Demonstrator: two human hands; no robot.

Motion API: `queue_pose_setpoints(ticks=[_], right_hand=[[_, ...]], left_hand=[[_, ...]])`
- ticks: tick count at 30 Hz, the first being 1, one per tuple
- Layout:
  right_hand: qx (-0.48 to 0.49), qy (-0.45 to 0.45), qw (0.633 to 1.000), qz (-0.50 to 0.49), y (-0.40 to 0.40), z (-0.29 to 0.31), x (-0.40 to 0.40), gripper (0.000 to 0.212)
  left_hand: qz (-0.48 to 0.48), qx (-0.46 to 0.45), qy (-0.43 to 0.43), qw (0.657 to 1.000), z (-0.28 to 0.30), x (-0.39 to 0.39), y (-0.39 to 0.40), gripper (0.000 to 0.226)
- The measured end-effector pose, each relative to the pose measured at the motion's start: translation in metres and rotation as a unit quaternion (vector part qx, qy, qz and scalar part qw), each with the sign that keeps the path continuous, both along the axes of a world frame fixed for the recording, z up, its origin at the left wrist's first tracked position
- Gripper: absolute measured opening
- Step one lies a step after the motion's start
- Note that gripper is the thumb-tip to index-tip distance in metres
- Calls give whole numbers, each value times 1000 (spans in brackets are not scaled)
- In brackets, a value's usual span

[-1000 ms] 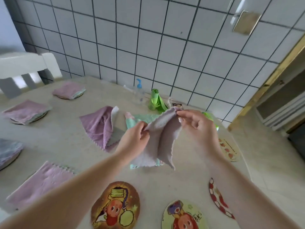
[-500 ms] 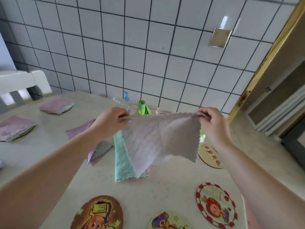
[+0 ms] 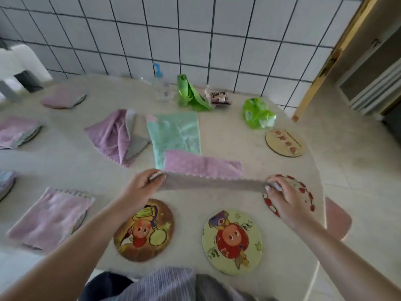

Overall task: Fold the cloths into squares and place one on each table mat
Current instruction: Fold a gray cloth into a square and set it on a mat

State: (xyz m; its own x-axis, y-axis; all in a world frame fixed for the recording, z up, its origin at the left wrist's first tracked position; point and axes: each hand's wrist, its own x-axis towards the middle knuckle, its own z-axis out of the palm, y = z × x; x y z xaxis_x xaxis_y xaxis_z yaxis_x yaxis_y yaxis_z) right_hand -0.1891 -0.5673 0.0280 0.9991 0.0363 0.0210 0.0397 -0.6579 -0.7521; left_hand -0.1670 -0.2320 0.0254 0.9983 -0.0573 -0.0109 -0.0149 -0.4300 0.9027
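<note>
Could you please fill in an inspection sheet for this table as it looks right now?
Surface: pale stone-look table, set against a tiled wall.
Job's things: pink-and-grey cloth stretched between both hands, far part lying on the table; mint cloth flat behind it; rumpled purple cloth to its left; four bare cartoon mats, including the brown mat and yellow mat; cloths already lie on places along the left.
Clutter: pump bottle, green bag roll, green packet, small dark packet.
Grippers: left hand and right hand each pinch a near corner.
Cables: nothing seen.
Surroundings: white chair at left, doorway at right.
</note>
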Motion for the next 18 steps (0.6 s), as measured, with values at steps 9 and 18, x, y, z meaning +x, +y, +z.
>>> queue_pose_setpoints(ticks=[9,18], right_hand=[[-42,166,985,3,7,-73,-57,4],[-68,264,962,-14,13,-82,-48,16]], left_hand=[[-10,150,141,979,-80,-70,11,25],[-23,149,256,955,-89,-61,12,31]])
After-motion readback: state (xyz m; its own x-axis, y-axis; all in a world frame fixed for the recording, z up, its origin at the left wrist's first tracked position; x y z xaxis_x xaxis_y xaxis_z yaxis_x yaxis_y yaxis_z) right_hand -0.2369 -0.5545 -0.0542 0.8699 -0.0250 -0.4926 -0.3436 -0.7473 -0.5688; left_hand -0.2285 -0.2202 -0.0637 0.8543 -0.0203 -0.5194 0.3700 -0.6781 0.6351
